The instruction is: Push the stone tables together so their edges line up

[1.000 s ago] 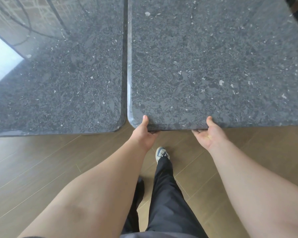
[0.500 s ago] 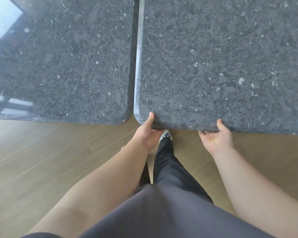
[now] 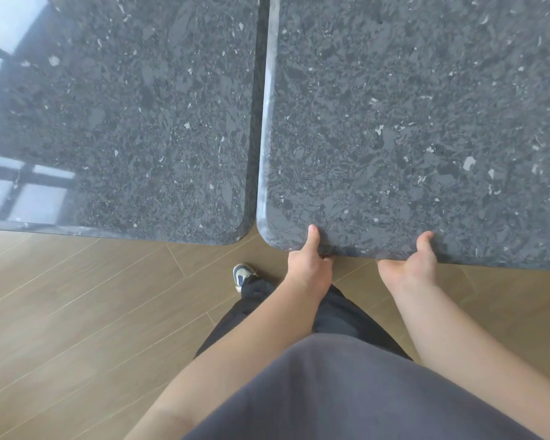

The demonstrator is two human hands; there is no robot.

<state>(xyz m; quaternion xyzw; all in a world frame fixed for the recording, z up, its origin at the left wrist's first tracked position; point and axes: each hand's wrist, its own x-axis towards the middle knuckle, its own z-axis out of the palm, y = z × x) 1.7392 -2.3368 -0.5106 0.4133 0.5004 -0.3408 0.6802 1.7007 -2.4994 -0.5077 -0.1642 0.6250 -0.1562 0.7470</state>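
Fingers (image 3: 386, 267) of both hands grip right table's (image 3: 410, 122) edge.

Floor of light brown wood-look planks (image 3: 77, 312) with thin pale seams running diagonally. On that floor, left of centre, one white and dark blue sneaker (image 3: 242, 274), toe pointing away. Black trouser legs (image 3: 340, 319) stand above the planks; grey fabric garment (image 3: 346, 395) nearest the camera.

Both tables are dark speckled stone; the left table (image 3: 124, 122) is polished glossy, mirroring a window at nine o'clock; the right table (image 3: 426, 122) gleams less; the floor (image 3: 77, 312) is matt wood plank.
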